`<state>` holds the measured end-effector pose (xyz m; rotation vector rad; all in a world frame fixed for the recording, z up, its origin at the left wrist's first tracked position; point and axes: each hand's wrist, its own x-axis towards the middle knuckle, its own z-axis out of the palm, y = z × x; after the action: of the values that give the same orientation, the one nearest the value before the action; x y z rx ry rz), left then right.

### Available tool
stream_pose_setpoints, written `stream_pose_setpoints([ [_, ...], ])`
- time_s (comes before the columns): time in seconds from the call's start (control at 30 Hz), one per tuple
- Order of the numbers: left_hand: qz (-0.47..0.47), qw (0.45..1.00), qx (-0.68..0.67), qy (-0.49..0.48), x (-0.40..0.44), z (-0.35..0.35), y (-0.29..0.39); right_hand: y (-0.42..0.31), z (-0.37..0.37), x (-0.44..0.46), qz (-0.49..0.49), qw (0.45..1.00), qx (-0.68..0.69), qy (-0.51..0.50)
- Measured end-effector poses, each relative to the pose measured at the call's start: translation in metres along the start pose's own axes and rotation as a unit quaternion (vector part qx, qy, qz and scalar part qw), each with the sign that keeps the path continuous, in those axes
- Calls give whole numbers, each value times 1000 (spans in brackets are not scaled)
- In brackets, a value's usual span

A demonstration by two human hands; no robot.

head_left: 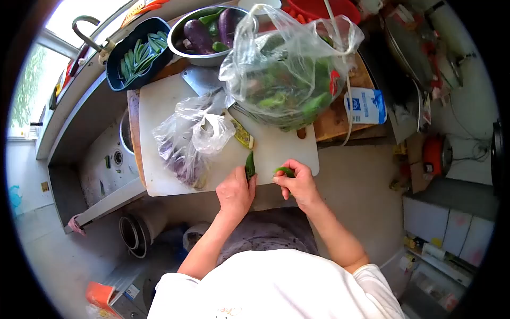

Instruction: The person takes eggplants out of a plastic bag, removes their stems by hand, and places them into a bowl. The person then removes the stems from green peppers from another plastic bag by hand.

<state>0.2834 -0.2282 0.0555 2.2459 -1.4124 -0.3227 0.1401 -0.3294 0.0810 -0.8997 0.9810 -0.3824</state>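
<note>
1. Left hand (236,192): grip closed on a slender, dark-green pepper piece (249,164), over the near edge of the white plastic cutting board (273,146).
2. Right hand (298,185): grip pinching a small, curved green piece (286,171), apart from the first.
3. Knotted, clear plastic bag (194,130): on the board, beyond the left hand.

The cutting board (276,151) is smooth plastic, with a glossy green pepper (249,164) towards its five o'clock. At the view's one o'clock, the carrier bag (289,74) is crinkled, shiny plastic; at two, the bench (330,127) is wood; at eleven, glossy aubergines (198,36) lie in a bright metal bowl (201,60).
</note>
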Motion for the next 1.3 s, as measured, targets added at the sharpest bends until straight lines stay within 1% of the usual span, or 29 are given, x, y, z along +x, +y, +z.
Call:
stream_pose_setpoints([
  [0.03,21,1000,10,1,3,1,-2,-3,2,5,22,1000,0,-1],
  [0.1,49,997,-47,-25,2,-9,-3,-12,8,10,73,997,7,-2],
  [0.13,71,995,-65,-37,1,-14,-3,-14,10,11,83,996,33,-31],
  [0.2,114,988,-91,-45,2,-23,6,-20,12,17,74,993,-16,-88],
  [0.23,101,987,-117,-43,3,-29,12,-25,12,17,70,990,-42,-118],
  [0.27,89,985,-141,-38,6,-36,16,-34,13,16,54,990,-44,-119],
  [0.37,54,975,-210,-40,13,-49,38,-53,-2,14,21,988,20,-151],
  [0.4,45,971,-232,-41,16,-52,48,-65,-4,11,7,987,17,-162],
  [0.5,-71,936,-335,-84,29,-61,80,-85,-20,13,12,985,25,-168],
  [0.53,-37,944,-323,-63,31,-59,89,-89,-25,14,-4,987,-9,-160],
  [0.6,28,956,-290,-16,35,-52,97,-92,-30,13,-37,987,-34,-151],
  [0.67,55,958,-283,-6,37,-49,101,-100,-35,12,-57,984,-52,-159],
  [0.77,73,956,-284,-2,38,-51,109,-121,-42,15,61,977,6,-206],
  [0.9,96,957,-275,-8,41,-64,112,-139,-39,22,133,951,40,-276],
  [0.93,106,957,-270,-8,44,-69,109,-142,-37,26,157,938,34,-307],
  [1.03,147,950,-275,24,51,-75,96,-145,-29,38,228,892,122,-370],
  [1.07,122,940,-318,15,52,-81,93,-149,-22,38,193,904,102,-367],
  [1.1,78,927,-366,-17,52,-87,86,-155,-15,44,149,914,81,-369],
  [1.13,-2,875,-481,-49,50,-92,76,-168,-4,46,107,918,101,-368],
  [1.17,-82,802,-585,-84,49,-97,68,-186,10,47,65,921,120,-366],
  [1.2,-156,735,-656,-74,51,-112,66,-205,23,50,35,928,105,-355],
  [1.23,-175,696,-694,-48,51,-116,54,-224,37,56,6,935,88,-345],
  [1.27,-165,665,-728,-22,52,-122,43,-239,50,62,-52,934,58,-348],
  [1.3,-157,632,-759,4,52,-128,32,-257,68,65,-95,936,-1,-338],
])
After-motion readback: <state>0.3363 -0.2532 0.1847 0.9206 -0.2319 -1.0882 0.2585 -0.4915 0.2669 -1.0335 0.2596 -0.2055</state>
